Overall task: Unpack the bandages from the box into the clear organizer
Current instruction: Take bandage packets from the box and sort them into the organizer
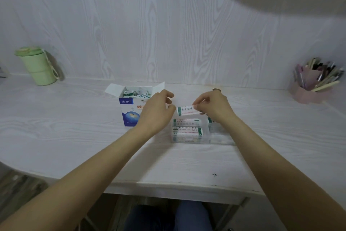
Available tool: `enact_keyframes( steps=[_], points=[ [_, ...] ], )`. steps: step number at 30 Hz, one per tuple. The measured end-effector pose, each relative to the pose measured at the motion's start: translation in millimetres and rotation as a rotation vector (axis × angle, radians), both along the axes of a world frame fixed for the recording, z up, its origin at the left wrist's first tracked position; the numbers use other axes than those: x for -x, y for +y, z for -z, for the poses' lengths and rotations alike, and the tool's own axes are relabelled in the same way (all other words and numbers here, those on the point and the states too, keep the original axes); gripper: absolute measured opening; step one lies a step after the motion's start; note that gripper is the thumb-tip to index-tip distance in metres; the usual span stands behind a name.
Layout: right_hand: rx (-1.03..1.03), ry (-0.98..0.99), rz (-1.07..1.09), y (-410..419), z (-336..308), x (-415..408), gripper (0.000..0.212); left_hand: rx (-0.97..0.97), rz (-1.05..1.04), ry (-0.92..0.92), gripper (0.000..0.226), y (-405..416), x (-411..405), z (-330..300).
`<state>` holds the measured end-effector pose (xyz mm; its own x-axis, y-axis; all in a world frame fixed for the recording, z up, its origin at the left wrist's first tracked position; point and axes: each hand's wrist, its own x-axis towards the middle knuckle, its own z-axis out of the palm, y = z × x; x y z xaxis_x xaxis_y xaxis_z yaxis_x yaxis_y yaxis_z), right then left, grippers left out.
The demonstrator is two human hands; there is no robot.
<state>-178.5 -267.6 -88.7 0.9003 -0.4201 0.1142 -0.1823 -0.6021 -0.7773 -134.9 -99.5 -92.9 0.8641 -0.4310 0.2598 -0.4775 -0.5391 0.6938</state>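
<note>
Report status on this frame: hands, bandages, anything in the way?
Right hand pinching one bandage above clear organizer. Left hand open, fingertips near the bandage's free end. Box open, more inside. Nothing in the way.

The box [129, 111] is white with a blue band, a blue globe and orange characters on its front. The bandage [187, 110] pinched in the right hand [213, 107] is white with a green end stripe and reddish print; the bandages in the clear organizer [217, 137] show the same white and green. The desk [74, 127] and wall panel [168, 34] carry a pale whitish wood-grain pattern. The cup [38, 66] is light green, and the pen holder [309, 94] is pink.
</note>
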Motion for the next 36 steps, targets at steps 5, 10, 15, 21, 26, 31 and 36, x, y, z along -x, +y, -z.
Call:
enact_keyframes(
  steps=[5, 10, 15, 21, 26, 31, 36],
  points=[
    [0.352, 0.167, -0.036, 10, 10, -5, 0.009, -0.174, 0.106, -0.014, 0.030, -5, -1, 3],
    [0.482, 0.263, -0.073, 16, 10, -9, 0.006, -0.379, 0.116, -0.081, 0.029, -13, -4, 5],
    [0.479, 0.236, 0.053, 5, -6, -3, 0.017, -0.468, 0.124, -0.091, 0.030, -15, -11, 5],
    [0.621, 0.425, 0.092, 16, -12, -9, 0.023, -0.512, 0.166, -0.113, 0.031, -16, -15, 4],
    [0.607, 0.518, 0.078, 24, -6, -18, 0.028, -0.578, 0.210, -0.091, 0.031, -15, -18, 4],
    [0.547, 0.561, 0.078, 25, -5, -18, 0.030, -0.562, 0.226, -0.096, 0.031, -14, -20, 5],
    [0.490, 0.555, 0.072, 22, -2, -17, 0.029, -0.540, 0.233, -0.080, 0.029, -13, -21, 5]
  ],
)
